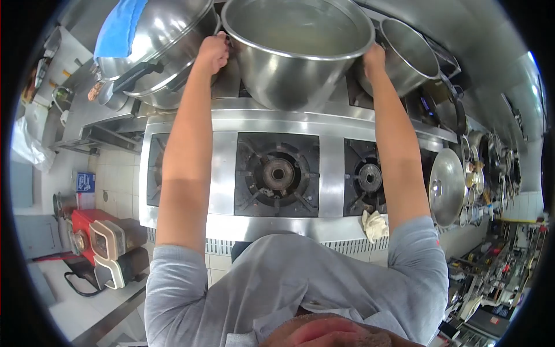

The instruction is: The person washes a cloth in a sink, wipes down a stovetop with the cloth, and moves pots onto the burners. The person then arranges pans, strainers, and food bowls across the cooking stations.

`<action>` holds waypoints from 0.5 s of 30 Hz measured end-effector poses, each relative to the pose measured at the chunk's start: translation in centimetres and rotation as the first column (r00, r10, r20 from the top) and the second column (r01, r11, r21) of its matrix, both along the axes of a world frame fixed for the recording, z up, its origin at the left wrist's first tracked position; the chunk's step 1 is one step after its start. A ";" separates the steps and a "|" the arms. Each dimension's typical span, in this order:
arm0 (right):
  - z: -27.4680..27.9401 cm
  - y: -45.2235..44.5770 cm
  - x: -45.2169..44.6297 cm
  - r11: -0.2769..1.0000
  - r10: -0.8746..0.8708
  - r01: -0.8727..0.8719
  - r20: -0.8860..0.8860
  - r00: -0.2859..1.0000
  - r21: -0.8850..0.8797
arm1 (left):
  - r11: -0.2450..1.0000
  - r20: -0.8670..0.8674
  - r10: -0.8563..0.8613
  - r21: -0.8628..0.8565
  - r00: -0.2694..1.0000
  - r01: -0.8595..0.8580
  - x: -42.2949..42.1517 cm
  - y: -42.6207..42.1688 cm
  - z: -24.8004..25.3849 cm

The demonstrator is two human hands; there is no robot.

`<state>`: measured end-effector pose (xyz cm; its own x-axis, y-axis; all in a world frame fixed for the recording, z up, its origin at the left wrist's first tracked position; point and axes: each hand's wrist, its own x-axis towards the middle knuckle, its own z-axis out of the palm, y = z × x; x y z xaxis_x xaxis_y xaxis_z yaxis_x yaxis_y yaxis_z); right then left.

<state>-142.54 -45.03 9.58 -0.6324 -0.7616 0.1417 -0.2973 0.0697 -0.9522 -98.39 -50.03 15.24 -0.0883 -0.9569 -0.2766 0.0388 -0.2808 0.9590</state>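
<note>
A large steel pot (292, 75) with cloudy liquid in it stands upright at the back of the stove (225, 173), beyond the front burners. Both arms are stretched forward to it. My left hand (215, 53) is closed at the pot's left side, where a handle is mostly hidden by the fingers. On the right side, my right hand (374, 59) is closed round the other handle, also largely hidden. Between my forearms lies a bare black burner (278, 174) with a round centre.
A lidded steel pot (167, 34) with a blue cloth (120, 29) is close on the left. Another steel pot (407, 52) stands on the right. A second burner (369, 176), a crumpled cloth (374, 226) and a wok (447, 187) are near my right arm.
</note>
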 end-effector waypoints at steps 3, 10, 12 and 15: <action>3.3 3.2 3.2 0.992 0.098 -0.116 0.304 0.948 0.040 | 0.998 -0.081 -0.064 0.009 0.995 0.065 1.2 -0.7 -1.0; 3.1 16.7 0.8 0.957 0.265 -0.257 -0.042 0.963 0.131 | 0.983 0.010 -0.115 -0.141 0.993 0.116 3.5 7.7 1.0; -0.1 24.0 -2.7 0.953 0.254 -0.285 -0.773 0.582 0.098 | 0.963 0.104 -0.086 -0.246 0.991 0.110 3.7 13.7 0.4; -1.1 39.7 0.0 0.871 0.376 -0.067 -0.575 0.726 0.486 | 0.948 0.386 -0.078 -0.257 0.919 0.188 2.8 24.7 -1.1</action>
